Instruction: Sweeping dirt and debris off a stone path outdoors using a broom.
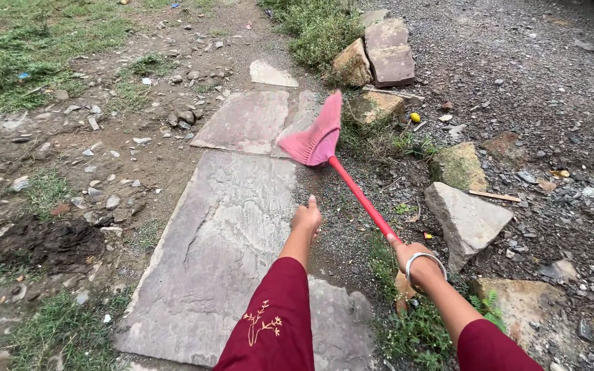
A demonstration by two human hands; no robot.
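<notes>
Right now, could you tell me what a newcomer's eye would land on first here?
The pink broom, its red handle gripped in the right hand, bristles raised over the flat stone slabs at centre. The left hand hangs free beside it, and broken rocks line the gravel on the right.

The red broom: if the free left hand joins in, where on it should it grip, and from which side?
Best bet is the bare red handle, partway between the pink bristle head and the right hand at its rear end. Come from the left, where the left hand hovers loosely closed; the straight shaft slants up-left and lies open there.
</notes>
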